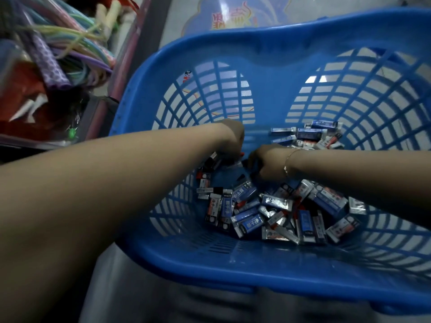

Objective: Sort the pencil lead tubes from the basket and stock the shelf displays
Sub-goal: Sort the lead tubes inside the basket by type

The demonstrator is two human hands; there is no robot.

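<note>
1. Dim shop floor surrounds the work area; a grey tiled floor (163, 24) shows beyond the basket, and a bundle of pastel skipping ropes (77, 43) lies on a rack to my left.
2. I have the blue basket (268, 266) directly below me, its slatted walls open to the floor behind.
3. The pencil lead tubes (268, 210) lie loose in the basket bottom: one heap near me, a smaller group against the far right wall (312, 134). Blue-labelled and red-and-black-labelled packs are mixed together.
4. My left hand (231, 141) reaches into the far left of the pile, fingers curled down among the packs. Whether they have closed on a pack I cannot tell; the fingertips are hidden.
5. My right hand (263, 164), with a thin bracelet (288, 163) at the wrist, sits just beside the left, knuckles up, fingers bent into the pile. Its hold is likewise hidden.
6. Step in hand, as I judge it: picking out tubes of one label colour.
7. Recommended method: take one colour at a time; lift packs clear rather than raking them, since the wrappers look slick and would likely slide. Gather a small handful with labels facing one way before carrying it to the shelf.
8. No shelf display is in view.
</note>
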